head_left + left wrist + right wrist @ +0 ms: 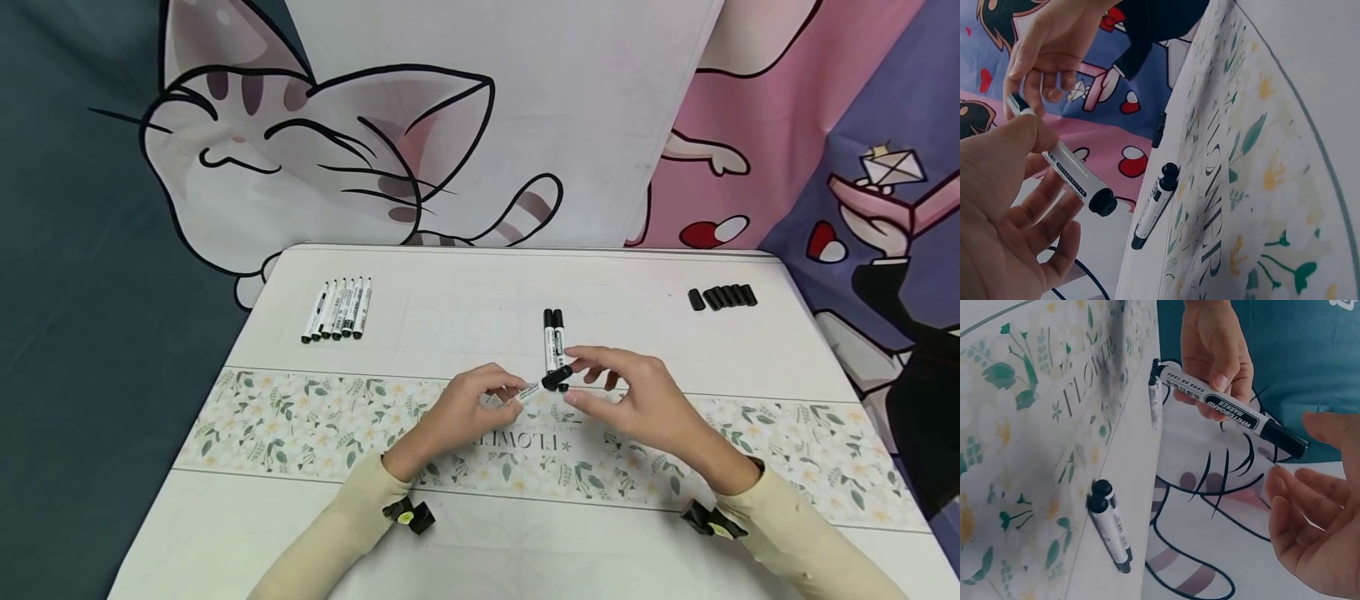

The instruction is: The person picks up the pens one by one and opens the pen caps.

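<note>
**Between your left hand and right hand: a capped whiteboard marker, held aslant**

Your left thumb and fingers pinch the white barrel, raised above the table. Its long axis runs from the left hand rightward and slightly away from you, so that the black cap points at the right hand, the nearer hand to that end. The right hand's thumb and fingers are parted about the cap and grip nothing; the right-wrist view shows a small gap, though contact at the fingertips cannot be ruled out from the other views.

Note the neighbours. Just beyond the cap lies a pair of markers, side by side and pointing away from you; their near ends leave the least room. Well apart stand a row of white markers at far left and several black caps at far right. The table's edges are remote from both hands; room appears widest toward you, across the floral band.
</note>
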Action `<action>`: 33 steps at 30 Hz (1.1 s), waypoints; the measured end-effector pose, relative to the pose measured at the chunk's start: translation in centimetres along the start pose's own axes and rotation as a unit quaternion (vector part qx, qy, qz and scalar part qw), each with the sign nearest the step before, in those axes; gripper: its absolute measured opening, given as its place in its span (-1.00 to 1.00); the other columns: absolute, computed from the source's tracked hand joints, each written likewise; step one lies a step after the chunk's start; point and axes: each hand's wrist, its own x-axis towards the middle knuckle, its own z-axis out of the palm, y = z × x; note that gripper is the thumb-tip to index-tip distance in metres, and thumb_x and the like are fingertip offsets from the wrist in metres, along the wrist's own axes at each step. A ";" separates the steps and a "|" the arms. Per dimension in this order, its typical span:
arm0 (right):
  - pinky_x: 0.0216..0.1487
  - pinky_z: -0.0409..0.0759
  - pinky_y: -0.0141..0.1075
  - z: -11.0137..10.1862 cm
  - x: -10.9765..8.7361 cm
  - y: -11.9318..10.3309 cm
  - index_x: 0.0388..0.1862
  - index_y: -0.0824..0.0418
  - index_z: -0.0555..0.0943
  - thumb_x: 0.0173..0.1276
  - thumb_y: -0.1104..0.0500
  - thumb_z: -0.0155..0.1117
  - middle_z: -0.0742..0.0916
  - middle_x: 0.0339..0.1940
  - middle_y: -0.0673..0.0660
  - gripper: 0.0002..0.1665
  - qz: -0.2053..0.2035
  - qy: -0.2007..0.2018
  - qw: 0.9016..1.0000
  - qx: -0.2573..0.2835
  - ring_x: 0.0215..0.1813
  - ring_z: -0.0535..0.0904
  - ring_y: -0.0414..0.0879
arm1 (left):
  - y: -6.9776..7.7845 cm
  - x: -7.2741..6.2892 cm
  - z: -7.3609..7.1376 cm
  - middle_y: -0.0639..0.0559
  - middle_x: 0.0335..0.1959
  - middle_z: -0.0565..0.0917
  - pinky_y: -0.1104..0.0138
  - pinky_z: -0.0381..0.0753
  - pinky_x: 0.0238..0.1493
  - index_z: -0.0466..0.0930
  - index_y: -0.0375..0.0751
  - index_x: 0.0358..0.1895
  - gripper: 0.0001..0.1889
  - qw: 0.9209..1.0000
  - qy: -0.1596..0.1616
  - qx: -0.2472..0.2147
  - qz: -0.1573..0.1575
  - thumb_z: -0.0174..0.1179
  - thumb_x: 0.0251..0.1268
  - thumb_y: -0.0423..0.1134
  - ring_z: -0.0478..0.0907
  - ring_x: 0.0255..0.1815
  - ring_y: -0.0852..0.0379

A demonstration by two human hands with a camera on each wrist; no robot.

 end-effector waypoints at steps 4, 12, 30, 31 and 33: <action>-0.27 0.65 -0.28 0.2 0.0 -0.6 0.21 0.07 0.70 0.25 0.08 0.57 0.80 -0.04 -0.04 -0.47 -0.037 -0.015 0.999 -0.029 -0.19 0.67 -0.22 | 0.2 -0.2 0.1 0.19 -0.08 0.68 0.11 0.69 -0.02 0.74 -0.08 0.10 -0.73 1.000 -0.014 0.003 0.013 0.31 0.38 -0.23 0.60 -0.10 0.28; -0.29 0.69 -0.29 0.9 -0.1 -0.9 -0.05 0.08 0.80 0.22 0.16 0.58 0.83 -0.19 -0.09 -0.70 -0.109 -0.006 0.993 -0.042 -0.21 0.72 -0.25 | 0.2 -0.5 0.2 0.22 -0.09 0.64 0.18 0.68 -0.05 0.75 -0.03 0.10 -0.75 0.999 -0.023 0.015 0.021 0.29 0.42 -0.20 0.58 -0.07 0.31; -0.42 0.62 -0.44 1.2 -0.5 -1.8 -0.20 0.14 0.83 0.13 0.16 0.63 0.83 -0.36 -0.05 -0.76 -0.133 0.024 0.988 -0.073 -0.40 0.67 -0.33 | 0.9 -1.0 1.5 0.12 -0.01 0.72 0.19 0.64 0.05 0.68 -0.13 0.08 -0.63 0.998 0.031 0.046 0.042 0.40 0.33 -0.03 0.63 0.01 0.22; -0.43 0.62 -0.44 1.2 -0.5 -1.9 -0.21 0.14 0.83 0.13 0.16 0.63 0.83 -0.37 -0.05 -0.77 -0.134 0.025 0.988 -0.071 -0.41 0.67 -0.34 | 0.9 -1.0 1.6 0.14 -0.02 0.72 0.19 0.65 0.05 0.69 -0.14 0.05 -0.64 0.997 0.038 0.043 0.045 0.42 0.31 -0.04 0.63 0.01 0.22; -0.44 0.61 -0.46 1.2 -0.6 -2.0 -0.23 0.14 0.82 0.13 0.16 0.63 0.83 -0.38 -0.05 -0.78 -0.133 0.027 0.988 -0.070 -0.43 0.65 -0.34 | 0.8 -1.0 1.7 0.15 -0.06 0.73 0.18 0.65 0.05 0.71 -0.14 -0.01 -0.67 0.997 0.051 0.035 0.050 0.45 0.25 -0.07 0.63 -0.01 0.23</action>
